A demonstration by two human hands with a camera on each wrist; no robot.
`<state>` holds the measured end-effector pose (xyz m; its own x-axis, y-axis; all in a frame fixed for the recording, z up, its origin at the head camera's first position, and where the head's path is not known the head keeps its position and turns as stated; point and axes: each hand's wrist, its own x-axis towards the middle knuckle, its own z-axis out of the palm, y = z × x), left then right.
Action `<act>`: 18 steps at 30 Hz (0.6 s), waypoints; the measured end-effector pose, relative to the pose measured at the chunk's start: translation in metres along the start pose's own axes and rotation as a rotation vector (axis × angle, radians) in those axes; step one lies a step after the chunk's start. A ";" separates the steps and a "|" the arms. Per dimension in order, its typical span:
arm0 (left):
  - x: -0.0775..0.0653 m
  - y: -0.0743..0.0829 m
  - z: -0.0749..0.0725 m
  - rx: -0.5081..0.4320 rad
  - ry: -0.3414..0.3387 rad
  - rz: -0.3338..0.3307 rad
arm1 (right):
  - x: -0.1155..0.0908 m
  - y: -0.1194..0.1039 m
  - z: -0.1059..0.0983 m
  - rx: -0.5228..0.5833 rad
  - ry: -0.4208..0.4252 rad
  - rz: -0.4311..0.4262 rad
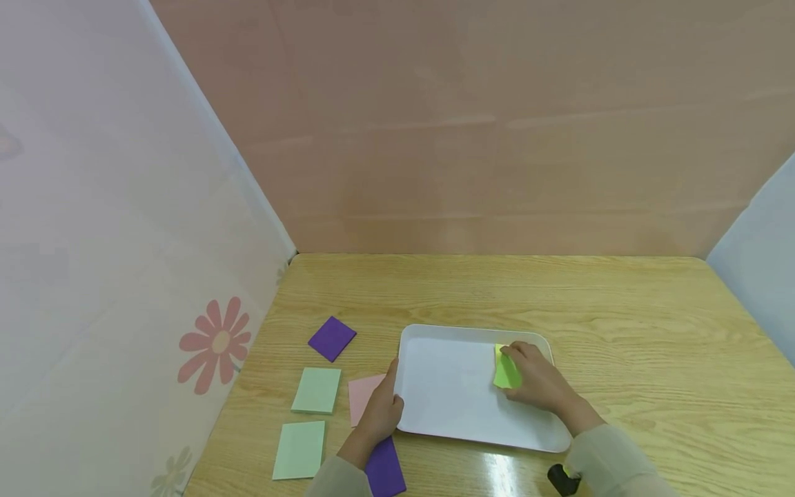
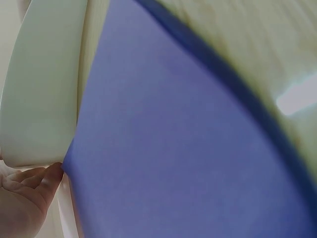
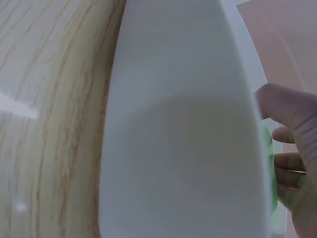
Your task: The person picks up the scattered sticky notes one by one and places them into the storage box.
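- A white tray is set on a wood-grained table, its long sides running left to right.
- Within the tray's right half, a yellow-green pad is seen; whether it is in full contact with the tray floor cannot be told.
- The pad is held by the right hand, thumb and fingers being set narrowly at its edges.
- The left hand is placed against the tray's left end, its fingers laid fairly straight along the wall; no firm grip is shown.
- A pink pad, partly hidden by the left hand, is found just left of the tray.
- A purple pad is noted nearer the person, partly covered by the left forearm.
- Farther left, one mint pad is laid beyond another mint pad, the two being apart.
- A second purple pad, turned cornerwise, is located beyond both.
- A black object, unidentified, is seen beside the right sleeve.
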<state>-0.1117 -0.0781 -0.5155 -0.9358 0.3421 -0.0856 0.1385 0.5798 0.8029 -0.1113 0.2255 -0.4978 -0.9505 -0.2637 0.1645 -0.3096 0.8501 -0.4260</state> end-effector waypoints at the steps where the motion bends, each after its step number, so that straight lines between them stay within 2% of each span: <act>1: 0.000 0.000 0.000 -0.001 -0.001 0.000 | 0.000 0.000 0.001 -0.003 -0.007 -0.003; 6: 0.000 0.000 -0.001 -0.002 -0.004 0.000 | 0.001 0.003 0.004 -0.012 -0.026 -0.025; 11: -0.001 0.001 -0.001 -0.014 -0.011 -0.002 | 0.001 0.006 0.007 -0.029 -0.011 -0.056; 18: 0.000 0.001 -0.001 -0.006 -0.002 0.011 | 0.003 0.008 0.008 -0.028 -0.024 -0.046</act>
<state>-0.1120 -0.0783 -0.5141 -0.9338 0.3493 -0.0781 0.1462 0.5714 0.8075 -0.1166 0.2278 -0.5084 -0.9358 -0.3133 0.1617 -0.3523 0.8494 -0.3930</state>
